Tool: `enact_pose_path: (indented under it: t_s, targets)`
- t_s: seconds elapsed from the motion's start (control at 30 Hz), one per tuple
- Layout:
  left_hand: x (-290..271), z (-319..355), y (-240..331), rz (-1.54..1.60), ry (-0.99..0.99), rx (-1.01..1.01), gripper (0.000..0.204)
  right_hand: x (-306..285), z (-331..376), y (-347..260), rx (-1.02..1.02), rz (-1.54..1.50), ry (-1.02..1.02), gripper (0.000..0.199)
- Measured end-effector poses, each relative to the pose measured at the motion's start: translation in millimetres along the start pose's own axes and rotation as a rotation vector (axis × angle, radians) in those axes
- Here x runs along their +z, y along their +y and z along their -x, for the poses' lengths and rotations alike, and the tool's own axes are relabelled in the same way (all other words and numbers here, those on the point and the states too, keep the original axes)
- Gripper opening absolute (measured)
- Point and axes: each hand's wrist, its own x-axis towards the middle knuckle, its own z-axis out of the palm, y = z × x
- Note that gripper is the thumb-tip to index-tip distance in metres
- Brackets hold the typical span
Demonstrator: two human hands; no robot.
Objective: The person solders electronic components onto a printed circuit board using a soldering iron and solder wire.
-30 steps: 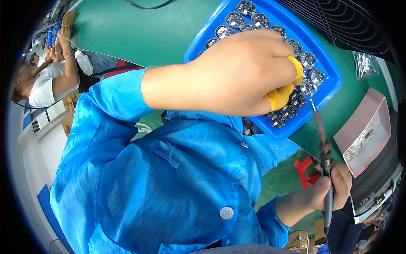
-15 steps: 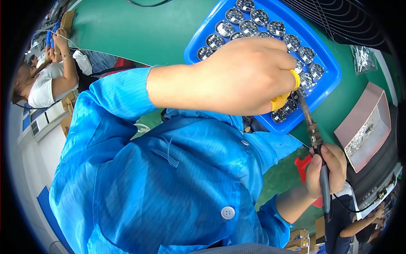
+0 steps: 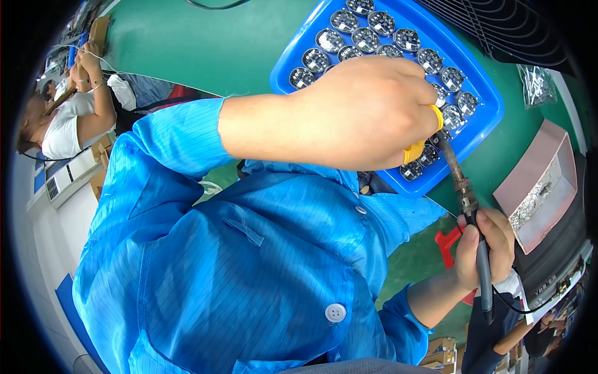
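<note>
My left hand [image 3: 367, 112] reaches across a blue tray [image 3: 483, 134], its fingers curled and pointing down, with yellow finger cots on two of them. Its fingertips, and whatever they grip, are out of sight. In my right hand [image 3: 501, 246] is a soldering iron [image 3: 461, 187] with a dark handle, held between thumb and fingers. The iron's tip end meets the area just beside the left fingertips, over the tray's right part. Several round circuit boards [image 3: 366, 39] with silvery parts lie in rows in the tray.
A black wire-grille fan [image 3: 498, 31] stands at the far right. Near it are a clear bag of small white parts [image 3: 537, 86] and a pink open box [image 3: 536, 187] with metallic scraps. The green table [image 3: 180, 47] extends left. Other people [image 3: 68, 121] work at the left and lower right.
My right hand and the iron's handle have shifted slightly right, while the tip end stays near the left fingers. My left hand has moved very slightly right.
</note>
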Motion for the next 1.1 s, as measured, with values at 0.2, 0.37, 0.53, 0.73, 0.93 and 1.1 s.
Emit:
enact_pose_path:
  t_s: [0.2,0.37,0.53,0.73,0.93,1.1]
  targets:
    - [-1,2,1,0.002,0.007,-0.004,0.023,1,0,-1,-0.019,0.012,0.008,0.023]
    - [-12,8,-2,-0.031,0.054,-0.051,0.018,2,4,3,-0.063,-0.021,0.063,0.024]
    - [-24,19,-4,-0.060,0.042,-0.073,0.021,14,-7,-4,-0.096,-0.011,0.040,0.025]
    - [-18,20,-10,-0.037,0.103,-0.060,0.022,25,-13,-3,-0.083,-0.003,-0.003,0.023]
    - [-10,20,-14,0.007,0.134,-0.027,0.024,26,-12,-5,-0.068,0.019,0.008,0.022]
    - [-11,19,-13,0.012,0.096,-0.040,0.024,23,-12,-3,-0.064,-0.004,-0.024,0.023]
